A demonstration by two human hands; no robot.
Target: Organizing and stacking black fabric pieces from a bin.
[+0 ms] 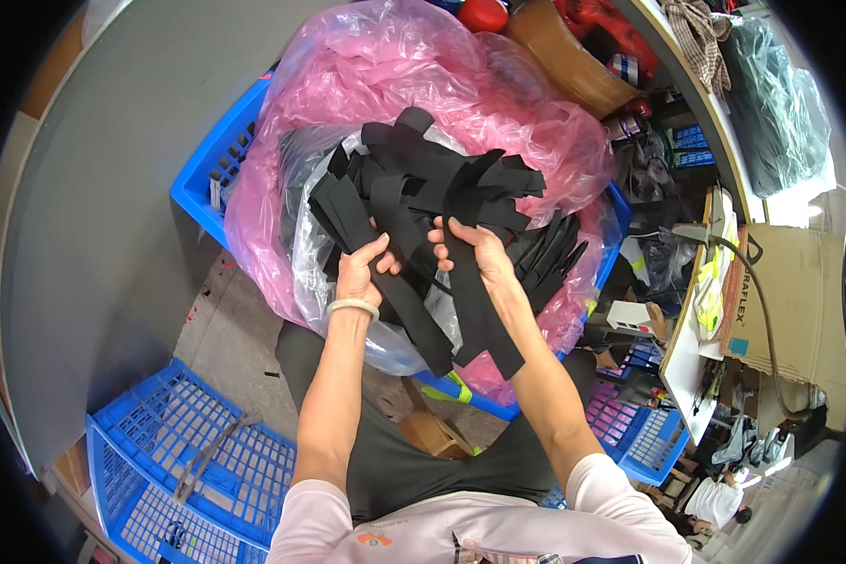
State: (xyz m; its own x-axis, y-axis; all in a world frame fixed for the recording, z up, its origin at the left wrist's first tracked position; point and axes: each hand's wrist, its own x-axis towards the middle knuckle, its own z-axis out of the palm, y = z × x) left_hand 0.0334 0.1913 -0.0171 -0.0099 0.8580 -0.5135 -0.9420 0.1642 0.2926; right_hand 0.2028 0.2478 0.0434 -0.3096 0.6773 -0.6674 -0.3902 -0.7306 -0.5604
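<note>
Black fabric strips [414, 164] lie heaped in a crate lined with clear and pink plastic bags. My left hand [362, 268], with a pale bangle at the wrist, is closed round a bundle of black strips whose ends hang down toward me. Beside it, my right hand [470, 249] grips another wide black strip [482, 320], thumb on top, its free end lying near my forearm. Both hands are over the near side of the heap, a small gap between them. The palms and some fingertips are hidden by the strips.
The pink plastic bag [376, 66] billows over the blue crate [207, 179]. At the lower left stands another blue basket [179, 442]. A grey panel [113, 188] rises at the left. A cardboard box [573, 56] and a cluttered shelf are at the right, with a person [714, 503] farther off.
</note>
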